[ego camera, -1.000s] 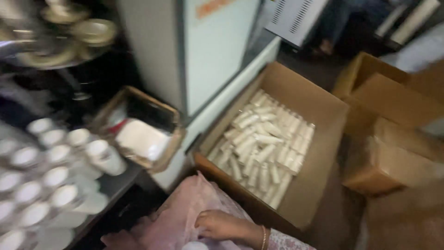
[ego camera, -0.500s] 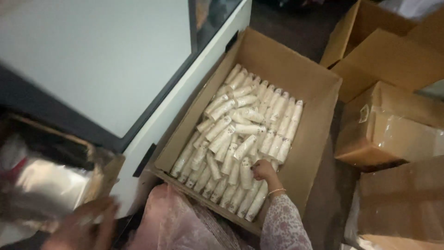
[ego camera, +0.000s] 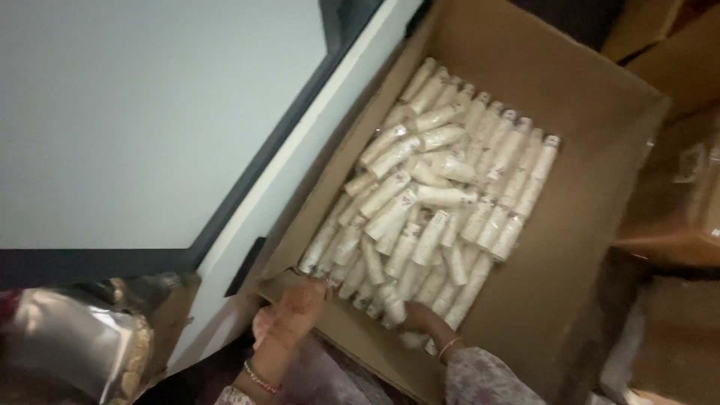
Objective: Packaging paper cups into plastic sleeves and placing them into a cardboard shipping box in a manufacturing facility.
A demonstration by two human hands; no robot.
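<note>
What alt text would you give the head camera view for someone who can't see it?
Two hands reach into an open cardboard box full of cream cylindrical tubes: the left hand rests on the near flap, the right hand among the tubes. A grey-white cabinet stands alongside.

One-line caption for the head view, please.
Both hands, left and right, reach into an open cardboard box packed with cream paper-wrapped rolls, beside a pale cabinet.

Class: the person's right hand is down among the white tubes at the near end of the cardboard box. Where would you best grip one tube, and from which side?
Probably from above, around the middle of a top-layer white tube, which lies flat and exposed.
</note>
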